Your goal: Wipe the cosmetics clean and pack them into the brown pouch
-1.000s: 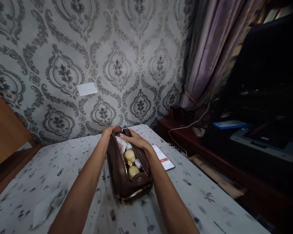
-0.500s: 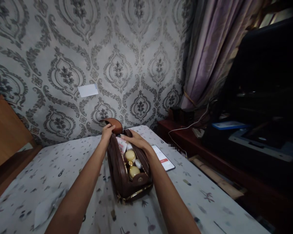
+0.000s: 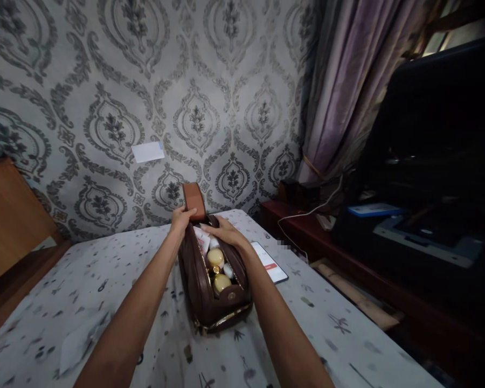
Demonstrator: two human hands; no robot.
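A dark brown zip bag (image 3: 196, 293) sits on the patterned cloth, its top unzipped. Inside it show two yellow-lidded round containers (image 3: 215, 257), some white items (image 3: 228, 270) and a pink-and-white packet (image 3: 202, 237). My left hand (image 3: 181, 221) is closed at the far left end of the bag, thumb pressed on a lighter brown strap (image 3: 194, 199) that stands up there. Across the far right rim lies my right hand (image 3: 226, 231), fingers curled over the edge and gripping the bag; its fingertips are partly hidden.
Right of the bag lies a tablet or phone (image 3: 270, 264) with a lit screen. A crumpled clear plastic wrapper (image 3: 83, 342) rests on the cloth at left. Beyond the bed's right edge are a dark red ledge (image 3: 275, 210), a white cable (image 3: 307, 213) and a large black screen (image 3: 436, 134).
The lighter brown strap has swung from leaning left to standing more upright above the bag, with my left hand on it. My right hand and the bag stay nearly in place.
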